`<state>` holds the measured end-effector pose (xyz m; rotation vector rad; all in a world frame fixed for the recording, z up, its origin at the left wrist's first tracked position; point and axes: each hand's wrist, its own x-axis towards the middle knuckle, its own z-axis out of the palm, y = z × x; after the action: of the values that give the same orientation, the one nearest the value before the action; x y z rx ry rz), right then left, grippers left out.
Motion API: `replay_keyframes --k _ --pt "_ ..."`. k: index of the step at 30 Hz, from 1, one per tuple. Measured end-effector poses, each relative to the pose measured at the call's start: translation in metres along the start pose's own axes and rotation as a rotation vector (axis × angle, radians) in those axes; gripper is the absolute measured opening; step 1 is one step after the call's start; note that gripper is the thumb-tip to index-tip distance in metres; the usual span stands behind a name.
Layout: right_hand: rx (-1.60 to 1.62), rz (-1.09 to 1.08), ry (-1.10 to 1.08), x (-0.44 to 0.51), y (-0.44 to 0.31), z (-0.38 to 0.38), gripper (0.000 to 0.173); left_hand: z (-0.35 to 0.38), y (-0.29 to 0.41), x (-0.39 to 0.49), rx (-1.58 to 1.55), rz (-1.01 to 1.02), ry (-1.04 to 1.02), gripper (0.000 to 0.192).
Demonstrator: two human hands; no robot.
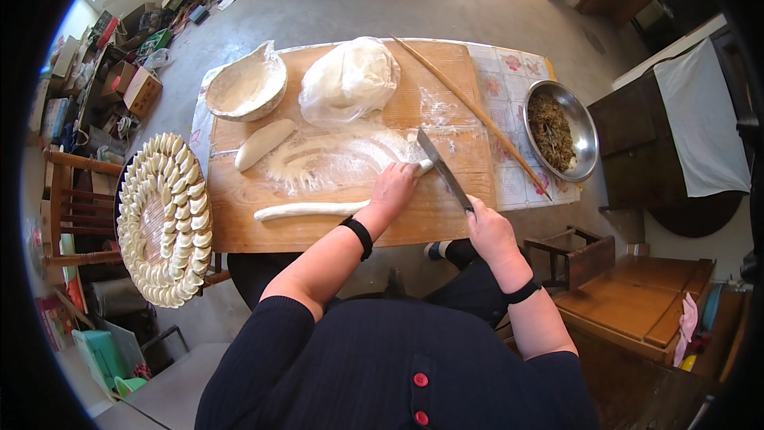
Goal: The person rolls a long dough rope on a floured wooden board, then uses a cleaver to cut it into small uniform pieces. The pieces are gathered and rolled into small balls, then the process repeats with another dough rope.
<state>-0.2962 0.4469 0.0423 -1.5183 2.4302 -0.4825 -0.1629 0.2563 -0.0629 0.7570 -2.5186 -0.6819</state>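
Note:
My right hand [490, 228] grips the handle of a kitchen knife [444, 170], its blade angled up and left over the wooden board [334, 242]. Beside the blade, the fingers of my left hand [397, 188] are closed on one end of a thin dough roll [425, 167]. Another stretch of dough rope [310, 210] runs left from under my left wrist; whether the two join is hidden. A thicker dough log [264, 144] rests at the board's left. Flour [328, 158] is spread in the middle, and a small dough piece [412, 137] lies near the blade's tip.
A floury bowl [248, 86], bagged dough [351, 80] and a long tapered rolling pin [471, 108] lie farther back. A metal bowl of filling [561, 131] stands right on a flowered tablecloth [507, 77]. At left, a round tray [156, 224] holds several rings of dumplings beside a wooden chair [83, 159].

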Motion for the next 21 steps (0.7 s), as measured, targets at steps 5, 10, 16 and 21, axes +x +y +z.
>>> replay_keyframes --k 5,10,16,21 --pt "-0.006 0.030 0.051 -0.003 -0.011 -0.015 0.038 0.006 -0.003 0.003 -0.064 0.007 0.008 0.027" --pt "-0.026 0.007 0.007 -0.014 -0.026 -0.038 0.038 0.002 0.002 0.006 -0.086 0.021 -0.002 0.023" --pt "-0.074 0.010 -0.076 -0.022 -0.032 -0.032 0.036 0.014 0.000 0.006 -0.095 0.041 0.043 0.023" --pt "-0.125 0.048 -0.130 -0.019 -0.040 -0.034 0.032 0.011 -0.003 0.005 -0.072 0.082 -0.003 0.025"
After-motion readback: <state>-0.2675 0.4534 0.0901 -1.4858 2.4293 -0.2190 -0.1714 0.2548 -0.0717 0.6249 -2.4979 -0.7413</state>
